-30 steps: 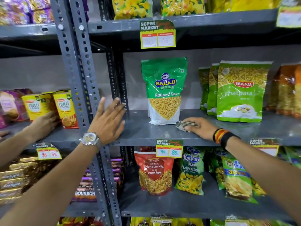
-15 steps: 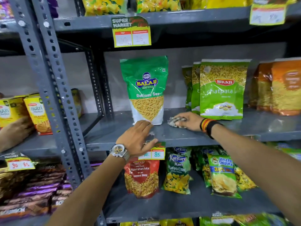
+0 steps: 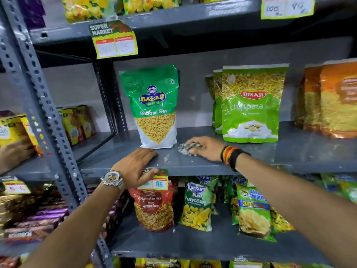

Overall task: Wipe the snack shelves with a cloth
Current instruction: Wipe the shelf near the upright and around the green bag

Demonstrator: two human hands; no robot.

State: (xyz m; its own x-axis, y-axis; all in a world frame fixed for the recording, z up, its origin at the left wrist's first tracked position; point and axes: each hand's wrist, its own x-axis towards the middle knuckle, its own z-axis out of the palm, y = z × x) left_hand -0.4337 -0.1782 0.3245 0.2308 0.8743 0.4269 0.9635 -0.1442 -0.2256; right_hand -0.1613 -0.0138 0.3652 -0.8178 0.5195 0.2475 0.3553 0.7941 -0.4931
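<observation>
The grey metal snack shelf runs across the middle of the head view. My right hand presses a small crumpled checked cloth flat on the shelf, between the green Balaji Ratlami Sev bag and the green Bikaji Chatpata bags. My left hand, with a wristwatch, grips the shelf's front edge just in front of the Balaji bag, thumb over the price tag.
A perforated grey upright stands at the left. Another person's hand rests by yellow biscuit boxes on the neighbouring shelf. Orange snack bags stand at the right. Puffcorn and chip packets fill the lower shelf.
My left hand left the upright post and came down onto the shelf's front edge. My right hand with the cloth stays between the two green bags. The view shifted right.
</observation>
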